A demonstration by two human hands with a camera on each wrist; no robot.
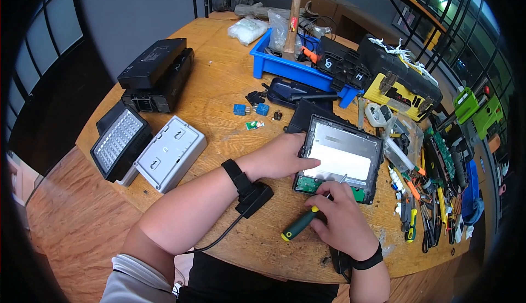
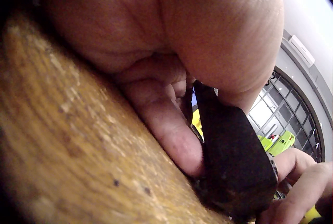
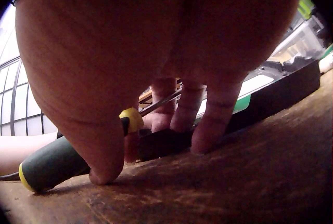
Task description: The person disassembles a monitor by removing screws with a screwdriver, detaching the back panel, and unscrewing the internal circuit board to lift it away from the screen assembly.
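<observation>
A black-framed device (image 1: 375,163) with a silver panel (image 1: 334,158) and a green circuit board (image 1: 309,185) lies face up on the table. My left hand (image 1: 282,155) grips its left edge, thumb on top over the panel; the left wrist view shows the fingers (image 2: 179,143) under and against the black casing (image 2: 229,151). My right hand (image 1: 342,218) holds a green and yellow screwdriver (image 1: 298,225) between thumb and fingers, its shaft reaching over the lower edge of the device. In the right wrist view the screwdriver's handle (image 3: 54,164) slants beside the thumb.
A white box (image 1: 172,152), an LED lamp (image 1: 119,139) and black cases (image 1: 153,65) stand at the left. Small parts (image 1: 255,125) lie beyond my left hand. A blue tray (image 1: 290,68) and a toolbox (image 1: 405,78) are at the back, many tools (image 1: 433,210) at the right.
</observation>
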